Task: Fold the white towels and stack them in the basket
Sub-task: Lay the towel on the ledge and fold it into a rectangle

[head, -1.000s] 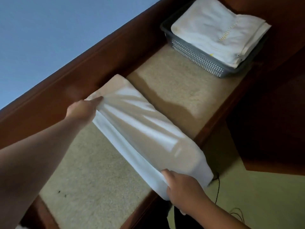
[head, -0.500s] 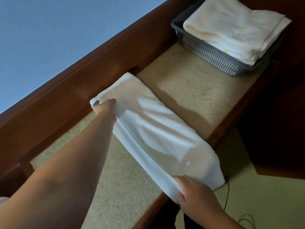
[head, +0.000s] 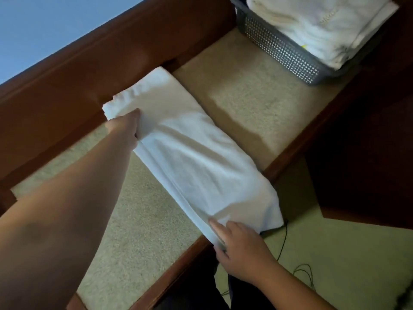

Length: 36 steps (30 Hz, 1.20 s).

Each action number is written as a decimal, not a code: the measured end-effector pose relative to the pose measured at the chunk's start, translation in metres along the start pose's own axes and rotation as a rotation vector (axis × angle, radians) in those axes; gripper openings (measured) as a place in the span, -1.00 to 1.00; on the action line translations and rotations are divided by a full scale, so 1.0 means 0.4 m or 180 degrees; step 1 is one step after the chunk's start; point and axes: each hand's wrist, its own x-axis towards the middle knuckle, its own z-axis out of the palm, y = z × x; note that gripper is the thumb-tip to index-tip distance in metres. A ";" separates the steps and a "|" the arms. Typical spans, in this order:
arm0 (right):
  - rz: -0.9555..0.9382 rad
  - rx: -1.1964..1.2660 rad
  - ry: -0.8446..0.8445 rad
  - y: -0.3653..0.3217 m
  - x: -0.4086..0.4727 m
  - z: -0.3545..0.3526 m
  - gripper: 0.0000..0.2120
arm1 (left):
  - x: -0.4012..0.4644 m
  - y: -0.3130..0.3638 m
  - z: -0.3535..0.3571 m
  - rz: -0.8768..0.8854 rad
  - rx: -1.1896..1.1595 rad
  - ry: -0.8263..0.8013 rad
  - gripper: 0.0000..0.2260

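A white towel (head: 190, 157), folded into a long narrow strip, lies diagonally across the beige padded bench top (head: 245, 92). My left hand (head: 125, 130) grips its far end near the wooden back rail. My right hand (head: 241, 249) holds the near end at the front edge of the bench, index finger laid along the fold and the other fingers tucked under the cloth. At the top right, a grey perforated basket (head: 283, 50) carries a stack of folded white towels (head: 324, 25).
A dark red wooden rail (head: 111, 63) runs behind the bench and a wooden edge (head: 178, 265) borders its front. A dark wooden panel (head: 366, 153) stands at the right. Thin black cables (head: 283, 240) lie on the carpeted floor below.
The towel has been lowered and laid flatter on the bench. My left hand moved rightward onto the far end, and my right hand shifted its hold at the near end.
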 end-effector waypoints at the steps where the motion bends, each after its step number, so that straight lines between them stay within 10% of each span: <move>1: -0.0123 -0.0068 0.0184 0.006 -0.004 -0.001 -0.45 | -0.010 -0.006 0.003 -0.0011 0.0206 -0.0064 -0.46; 7: -0.0232 -0.0153 0.0794 0.052 0.094 -0.107 -0.58 | -0.113 -0.132 -0.005 0.0077 0.1424 -0.0452 -0.54; 17: -0.0750 -0.1129 -0.0052 0.101 0.478 -0.260 -0.35 | -0.259 -0.288 -0.014 0.0229 0.1689 0.0098 -0.29; 27: -0.1166 -0.1932 -0.0328 -0.033 0.880 -0.369 -0.32 | -0.355 -0.392 -0.005 0.0309 0.1636 0.0274 -0.70; 36: -0.1080 -0.1702 -0.0153 0.001 0.796 -0.331 -0.32 | -0.457 -0.460 0.008 0.0358 0.2241 0.0537 -0.45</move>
